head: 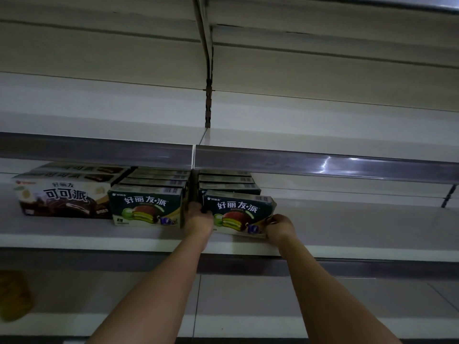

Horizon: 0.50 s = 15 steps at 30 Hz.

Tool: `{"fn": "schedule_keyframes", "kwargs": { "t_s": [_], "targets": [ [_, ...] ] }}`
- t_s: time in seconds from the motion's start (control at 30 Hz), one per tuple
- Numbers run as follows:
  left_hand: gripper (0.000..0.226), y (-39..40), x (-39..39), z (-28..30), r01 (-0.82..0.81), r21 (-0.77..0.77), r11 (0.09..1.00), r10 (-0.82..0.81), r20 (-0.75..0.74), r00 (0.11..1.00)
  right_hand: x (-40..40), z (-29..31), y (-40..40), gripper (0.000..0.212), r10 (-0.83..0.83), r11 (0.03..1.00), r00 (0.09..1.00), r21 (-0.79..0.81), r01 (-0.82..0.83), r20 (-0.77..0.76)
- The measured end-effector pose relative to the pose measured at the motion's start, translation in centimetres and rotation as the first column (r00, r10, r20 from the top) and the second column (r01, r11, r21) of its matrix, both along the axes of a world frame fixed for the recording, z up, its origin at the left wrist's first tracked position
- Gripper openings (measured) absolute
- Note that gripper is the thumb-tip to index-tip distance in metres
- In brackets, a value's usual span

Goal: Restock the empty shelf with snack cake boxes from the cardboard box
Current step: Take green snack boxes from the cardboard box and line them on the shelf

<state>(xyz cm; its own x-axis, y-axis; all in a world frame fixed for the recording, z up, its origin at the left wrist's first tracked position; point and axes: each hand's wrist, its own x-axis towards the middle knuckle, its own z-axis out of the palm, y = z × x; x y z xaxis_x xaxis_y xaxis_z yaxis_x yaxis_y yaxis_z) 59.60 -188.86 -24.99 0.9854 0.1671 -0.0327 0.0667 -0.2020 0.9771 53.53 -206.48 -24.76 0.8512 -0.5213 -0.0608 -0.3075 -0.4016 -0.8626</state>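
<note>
A dark green snack cake box (238,213) stands at the front of a row on the white shelf (347,234), a little tilted. My left hand (200,218) grips its left end and my right hand (279,228) grips its lower right corner. Behind it stand more green boxes (227,181) in a row. To the left, a second row of green boxes (147,209) stands front to back. Further left are white and brown cake boxes (62,198). The cardboard box is out of view.
The shelf above (323,135) has a grey price rail and holds nothing visible. A metal upright (208,108) divides the back panel. The right part of the middle shelf is bare. A blurred yellow object (13,297) sits at lower left, beside a lower shelf (248,299).
</note>
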Motion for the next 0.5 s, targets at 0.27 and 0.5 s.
{"fn": "schedule_keyframes", "kwargs": {
  "t_s": [0.27,0.5],
  "targets": [
    [0.046,0.8,0.3,-0.1,0.091,-0.017,0.996,-0.091,-0.013,0.996,0.3,0.8,1.4,0.048,0.018,0.999,0.999,0.032,-0.019,0.032],
    [0.042,0.8,-1.1,0.5,0.058,-0.019,0.998,-0.059,-0.015,0.998,-0.2,1.4,1.4,0.043,0.043,0.997,0.999,0.061,-0.042,-0.012]
  ]
}}
